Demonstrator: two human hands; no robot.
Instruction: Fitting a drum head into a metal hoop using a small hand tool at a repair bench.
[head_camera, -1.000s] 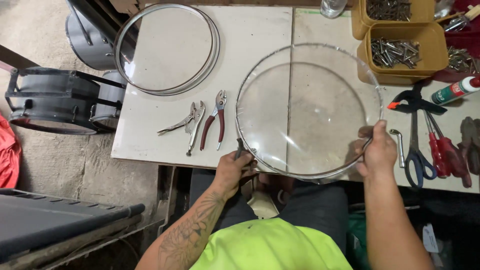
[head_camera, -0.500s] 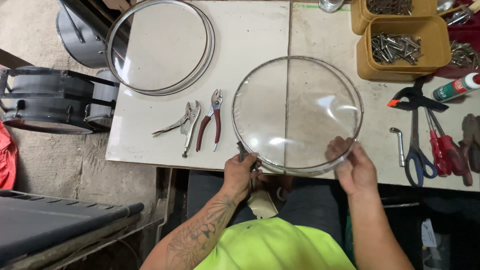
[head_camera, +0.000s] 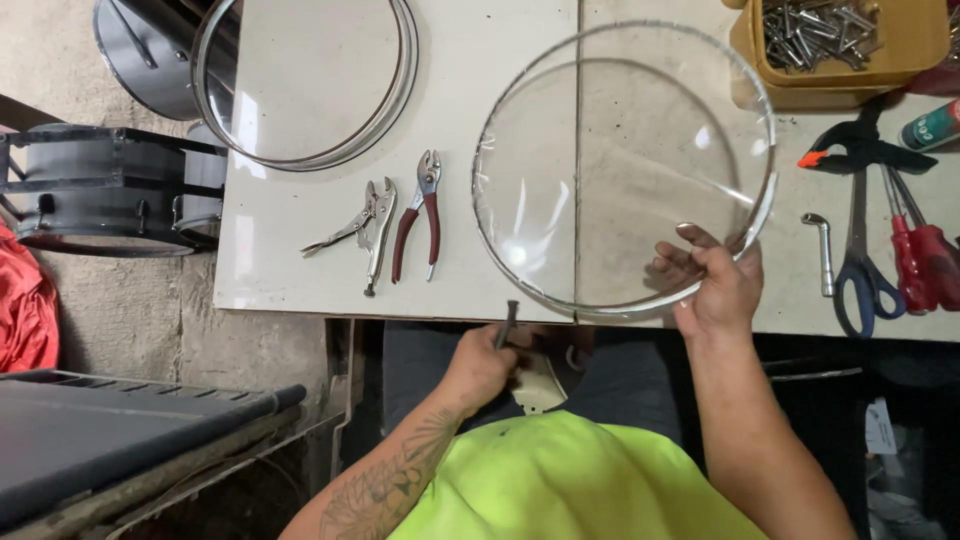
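Drumhead (head_camera: 610, 150), one, clear and round with a pale hoop at its edge, lies over the seam of the white table (head_camera: 300, 260), near the table's front edge. The right hand (head_camera: 715, 285) grips its near-right rim, fingers (head_camera: 680, 262) curled over the film and thumb at the hoop, so the drumhead reaches away and to the left from that hand. The left hand (head_camera: 485, 365) is off the drumhead, just below the table's front edge, closed around one short dark rod (head_camera: 508, 322) whose tip stands up close under the near rim of the hoop; I cannot tell whether the rod touches it.

Left of the drumhead lie two pliers side by side: one silver locking pair (head_camera: 360, 230) and one red-handled pair (head_camera: 418, 215). Beyond them, at the far left corner, rests one set of stacked metal hoops (head_camera: 400, 90), overhanging the table edge. Right of the drumhead sit one yellow bin of metal rods (head_camera: 840, 45), one black clamp with an orange tip (head_camera: 860, 148), one small metal key (head_camera: 822, 250), one pair of blue-handled scissors (head_camera: 860, 270) and two red-handled screwdrivers (head_camera: 920, 255). On the floor to the left stands one black drum shell (head_camera: 100, 190).
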